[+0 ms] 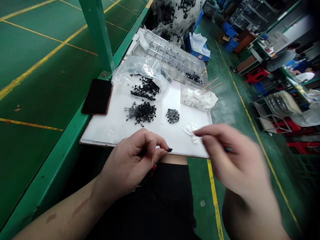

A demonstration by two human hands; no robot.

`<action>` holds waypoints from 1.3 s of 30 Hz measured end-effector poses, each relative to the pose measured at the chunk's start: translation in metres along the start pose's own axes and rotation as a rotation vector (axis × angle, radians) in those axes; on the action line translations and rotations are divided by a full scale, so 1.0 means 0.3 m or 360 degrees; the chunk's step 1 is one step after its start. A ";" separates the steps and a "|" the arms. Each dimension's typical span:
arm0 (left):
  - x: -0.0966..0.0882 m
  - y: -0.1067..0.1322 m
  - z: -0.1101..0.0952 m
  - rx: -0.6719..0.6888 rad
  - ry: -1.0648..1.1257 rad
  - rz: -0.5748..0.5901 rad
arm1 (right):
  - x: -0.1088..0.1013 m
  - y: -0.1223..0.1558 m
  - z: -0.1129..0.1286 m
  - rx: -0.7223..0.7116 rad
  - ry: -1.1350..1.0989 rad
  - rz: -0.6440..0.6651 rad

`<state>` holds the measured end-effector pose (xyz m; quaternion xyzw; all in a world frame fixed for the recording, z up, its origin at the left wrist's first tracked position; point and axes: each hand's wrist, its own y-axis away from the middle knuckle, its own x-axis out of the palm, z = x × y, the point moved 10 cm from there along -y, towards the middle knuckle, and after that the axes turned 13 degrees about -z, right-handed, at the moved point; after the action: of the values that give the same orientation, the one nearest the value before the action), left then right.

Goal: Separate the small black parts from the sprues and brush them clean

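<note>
The person's left hand [131,165] has a tiny black plastic bit [170,150] pinched between thumb and fingertips, up just past the near edge of a white board [110,131]. The right hand [231,156] is a motion blur beside a crumpled white cloth [192,131], so I can't tell if it's holding anything or how tight those fingers are.

On the board there's a small heap of black rings [172,116] next to a bigger tangle of branched black sprigs [141,112], and more sprigs are spilling out of a clear plastic bag [146,88]. Judging by the piles, there's way more branched stuff left than rings so far. Further back are a clear compartment tray [167,55] with a few black bits in it, and a clear box [197,100] of white cloth with wooden sticks [211,85].
</note>
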<state>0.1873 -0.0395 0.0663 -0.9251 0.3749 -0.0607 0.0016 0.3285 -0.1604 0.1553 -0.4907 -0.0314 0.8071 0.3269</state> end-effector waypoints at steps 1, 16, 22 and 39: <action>-0.001 0.002 0.011 -0.0009 -0.0027 0.0006 | 0.060 -0.016 -0.040 0.0017 0.0114 0.0110; -0.055 -0.026 0.101 -0.0076 -0.0225 -0.0112 | 0.485 -0.153 -0.424 0.0139 0.1012 0.0647; -0.045 -0.035 0.087 -0.0048 -0.0184 -0.0078 | 0.514 -0.139 -0.396 0.0006 0.1041 0.0700; -0.025 -0.004 0.003 0.0109 -0.0200 0.0027 | 0.160 0.001 -0.063 0.0528 -0.0803 0.0507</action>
<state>0.1830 -0.0335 0.0646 -0.9232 0.3796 -0.0154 0.0573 0.3290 -0.1390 0.1083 -0.2145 0.0976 0.9381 0.2539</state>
